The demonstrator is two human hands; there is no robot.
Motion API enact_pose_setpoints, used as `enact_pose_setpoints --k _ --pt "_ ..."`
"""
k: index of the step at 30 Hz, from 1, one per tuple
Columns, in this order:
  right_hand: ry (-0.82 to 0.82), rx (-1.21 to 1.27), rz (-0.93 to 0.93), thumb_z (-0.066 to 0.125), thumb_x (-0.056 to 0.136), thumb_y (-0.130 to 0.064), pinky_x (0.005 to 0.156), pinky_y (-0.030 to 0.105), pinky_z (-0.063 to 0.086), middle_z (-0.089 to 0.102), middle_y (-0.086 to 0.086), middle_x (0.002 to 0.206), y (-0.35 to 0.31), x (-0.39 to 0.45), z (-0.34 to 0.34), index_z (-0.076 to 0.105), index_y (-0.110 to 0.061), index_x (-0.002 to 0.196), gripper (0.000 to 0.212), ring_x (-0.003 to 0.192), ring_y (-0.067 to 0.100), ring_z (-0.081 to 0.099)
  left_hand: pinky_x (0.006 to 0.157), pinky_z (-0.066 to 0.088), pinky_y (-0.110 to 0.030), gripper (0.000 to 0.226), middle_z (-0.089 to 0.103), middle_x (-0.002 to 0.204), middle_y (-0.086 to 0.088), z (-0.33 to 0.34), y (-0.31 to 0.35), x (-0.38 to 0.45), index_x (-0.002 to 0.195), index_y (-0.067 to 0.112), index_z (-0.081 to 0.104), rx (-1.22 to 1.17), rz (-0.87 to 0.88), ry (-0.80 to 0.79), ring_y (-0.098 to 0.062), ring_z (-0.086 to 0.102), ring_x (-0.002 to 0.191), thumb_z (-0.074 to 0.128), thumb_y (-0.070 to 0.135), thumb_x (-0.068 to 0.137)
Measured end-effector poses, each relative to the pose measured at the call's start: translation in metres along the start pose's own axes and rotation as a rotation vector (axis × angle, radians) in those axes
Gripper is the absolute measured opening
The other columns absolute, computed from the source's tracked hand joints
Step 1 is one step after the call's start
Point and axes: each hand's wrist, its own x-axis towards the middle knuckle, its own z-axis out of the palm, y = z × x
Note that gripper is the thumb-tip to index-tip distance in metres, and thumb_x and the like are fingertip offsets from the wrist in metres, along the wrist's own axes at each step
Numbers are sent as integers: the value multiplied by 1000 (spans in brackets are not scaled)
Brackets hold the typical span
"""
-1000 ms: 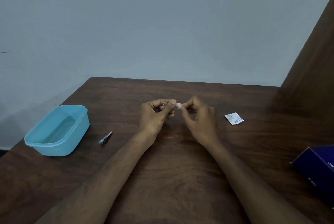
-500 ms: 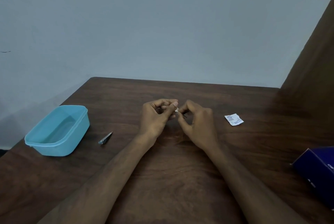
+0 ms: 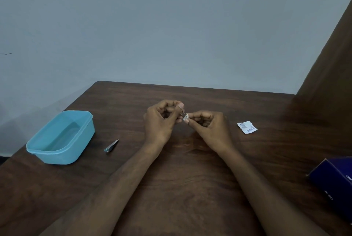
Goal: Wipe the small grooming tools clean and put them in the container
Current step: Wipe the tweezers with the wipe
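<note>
- Table (image 3: 190, 188): dark wood, fills the lower half of my view; grey wall behind it across the upper half.
- Container (image 3: 59, 139): light blue plastic tub, no lid on it, left side of the frame near the table's left edge. I see nothing inside.
- Box (image 3: 335, 182): dark blue, lower right corner, cut off by the frame edge.
- Left hand (image 3: 162, 123): centre of frame, raised above the table, fingers curled, thumb and fingertips pinching a thin metal tool (image 3: 182, 114).
- Right hand (image 3: 207, 129): just right of centre, fingers curled, thumb and forefinger pinching a small white wipe (image 3: 186, 117) against the tool's end.
- Both hands meet at the tool, well apart from the container.
- Wrapper (image 3: 247, 127): small white torn packet with print, flat on the table to the right of the right hand.
- Nail clipper (image 3: 111, 145): silver, flat on the table between the container and my left forearm, nearer the container, not touching it.
- Tool between the hands: too small for me to tell what kind; only a thin shiny stem shows.
</note>
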Motion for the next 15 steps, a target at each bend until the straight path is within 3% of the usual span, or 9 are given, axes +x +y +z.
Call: enact_pose_setpoints --k 6,11,13,15 --pt "-49 11 -13 77 97 -25 84 38 63 82 -13 98 -1 -1 -1 85 -25 109 14 94 8 78 71 67 -33 10 80 81 -5 -2 -1 1 97 12 83 29 -7 25 -21 80 77 84 20 92" --pt "-31 81 42 86 90 -18 73 37 62 82 -5 86 1 0 1 84 -23 95 7 77 13 77 68 66 -32 12 81 81 -1 -1 1 0 99 12 84 58 28 -15 -22 80 73 85 21 91" --pt "-24 103 84 88 88 -21 77 41 64 82 -4 85 2 1 0 83 -22 95 9 80 19 80 66 66 -33 10 81 81 3 -1 2 -1 98 15 84 101 49 -27 -19 79 72 85 23 91" --pt "-51 96 117 86 90 -26 85 41 64 83 -5 88 4 3 -1 83 -23 100 11 87 15 80 61 62 -29 9 81 79 5 -1 2 -1 97 18 84 136 57 -31 -12 76 69 83 26 93"
